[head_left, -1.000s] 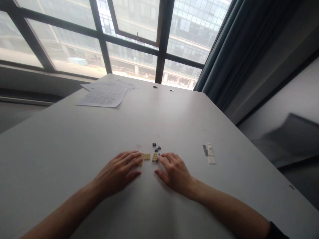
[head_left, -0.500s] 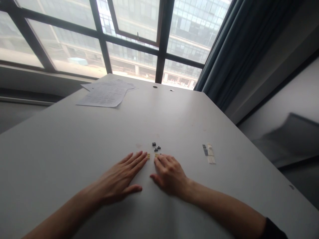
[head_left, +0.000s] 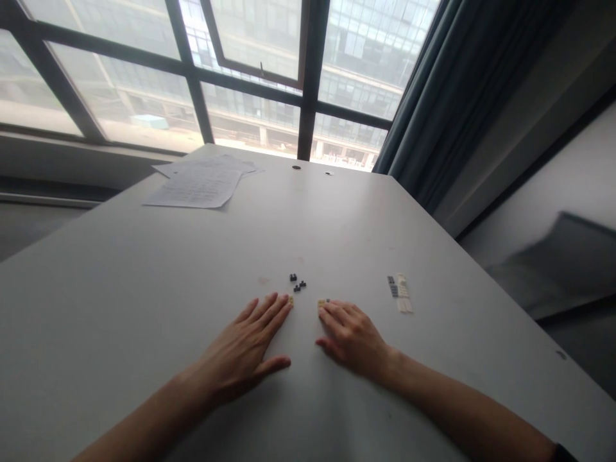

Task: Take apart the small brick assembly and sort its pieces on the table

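My left hand (head_left: 250,343) lies flat on the white table (head_left: 144,282) with its fingers stretched out. A tan plate piece (head_left: 290,300) peeks out at its fingertips. My right hand (head_left: 351,330) rests palm down, fingers slightly bent, with a tan plate (head_left: 321,302) and a small dark stud just beyond its fingertips. Three small black bricks (head_left: 297,283) sit a little beyond both hands. Whatever lies under the palms is hidden.
A small row of grey and white plates (head_left: 400,292) lies to the right. Printed paper sheets (head_left: 199,183) rest at the far left of the table. Two cable holes (head_left: 296,167) mark the far edge by the window. A dark curtain (head_left: 462,90) hangs at the right.
The tan plates that showed between my hands are now mostly covered. My left hand slid forward and flattened over them. My right hand moved right, taking one tan plate with it.
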`<act>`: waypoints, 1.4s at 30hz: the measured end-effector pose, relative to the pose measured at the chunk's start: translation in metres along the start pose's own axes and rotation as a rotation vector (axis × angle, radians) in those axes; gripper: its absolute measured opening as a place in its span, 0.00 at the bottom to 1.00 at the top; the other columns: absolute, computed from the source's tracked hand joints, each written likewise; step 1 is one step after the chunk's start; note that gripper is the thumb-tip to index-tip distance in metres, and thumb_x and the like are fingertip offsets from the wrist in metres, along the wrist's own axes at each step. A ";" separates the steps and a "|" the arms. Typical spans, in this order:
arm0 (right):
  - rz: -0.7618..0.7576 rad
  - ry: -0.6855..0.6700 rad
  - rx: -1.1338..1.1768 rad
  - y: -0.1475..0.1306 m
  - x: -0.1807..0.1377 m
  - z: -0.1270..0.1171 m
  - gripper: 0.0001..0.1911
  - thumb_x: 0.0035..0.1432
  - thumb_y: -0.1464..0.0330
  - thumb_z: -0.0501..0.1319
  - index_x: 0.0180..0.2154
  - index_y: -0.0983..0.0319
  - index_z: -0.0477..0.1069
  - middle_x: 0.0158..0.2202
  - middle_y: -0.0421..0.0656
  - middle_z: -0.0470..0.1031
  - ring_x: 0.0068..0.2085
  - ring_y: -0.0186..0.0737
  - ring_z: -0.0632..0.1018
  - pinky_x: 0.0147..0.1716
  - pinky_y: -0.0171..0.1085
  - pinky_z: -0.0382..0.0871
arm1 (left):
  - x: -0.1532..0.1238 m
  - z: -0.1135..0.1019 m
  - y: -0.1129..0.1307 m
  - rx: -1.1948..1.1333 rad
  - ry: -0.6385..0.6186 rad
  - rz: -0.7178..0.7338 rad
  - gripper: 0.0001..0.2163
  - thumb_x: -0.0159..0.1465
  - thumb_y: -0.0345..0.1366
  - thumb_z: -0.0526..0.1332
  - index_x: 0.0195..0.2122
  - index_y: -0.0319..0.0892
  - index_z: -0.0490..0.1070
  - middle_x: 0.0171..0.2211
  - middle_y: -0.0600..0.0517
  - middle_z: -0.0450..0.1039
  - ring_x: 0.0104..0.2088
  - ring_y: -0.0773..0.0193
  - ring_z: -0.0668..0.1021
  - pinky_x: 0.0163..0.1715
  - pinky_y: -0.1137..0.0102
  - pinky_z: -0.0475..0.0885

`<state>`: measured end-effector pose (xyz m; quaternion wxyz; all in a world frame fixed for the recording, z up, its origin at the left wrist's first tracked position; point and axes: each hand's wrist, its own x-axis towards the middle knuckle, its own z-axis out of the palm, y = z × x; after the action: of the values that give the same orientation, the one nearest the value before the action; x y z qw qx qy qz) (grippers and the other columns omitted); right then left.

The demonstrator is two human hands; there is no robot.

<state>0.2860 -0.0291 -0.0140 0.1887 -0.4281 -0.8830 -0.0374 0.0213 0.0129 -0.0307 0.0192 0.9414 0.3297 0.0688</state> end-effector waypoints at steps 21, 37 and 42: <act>0.125 0.065 -0.146 0.091 -0.043 -0.029 0.14 0.63 0.69 0.54 0.48 0.62 0.72 0.48 0.47 0.76 0.50 0.46 0.73 0.53 0.46 0.64 | 0.125 0.021 0.084 -0.168 -0.022 0.003 0.44 0.60 0.65 0.39 0.67 0.35 0.42 0.67 0.41 0.40 0.67 0.49 0.44 0.64 0.52 0.42; 0.130 0.136 -0.205 0.103 -0.057 -0.024 0.15 0.62 0.68 0.55 0.49 0.62 0.71 0.48 0.48 0.75 0.52 0.46 0.70 0.54 0.48 0.63 | 0.143 0.030 0.095 -0.156 0.024 0.071 0.43 0.61 0.64 0.38 0.67 0.35 0.40 0.68 0.41 0.38 0.67 0.50 0.44 0.64 0.51 0.40; 0.156 0.168 -0.214 0.101 -0.056 -0.028 0.15 0.62 0.69 0.55 0.50 0.64 0.70 0.48 0.49 0.74 0.51 0.47 0.70 0.54 0.48 0.61 | 0.133 0.015 0.086 -0.130 0.097 0.077 0.40 0.63 0.62 0.41 0.67 0.35 0.42 0.68 0.41 0.39 0.67 0.50 0.44 0.64 0.54 0.43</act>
<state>0.4042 -0.0134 -0.0183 0.2175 -0.5084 -0.8192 -0.1521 0.1798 0.0290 -0.0228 0.0618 0.9457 0.2886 0.1364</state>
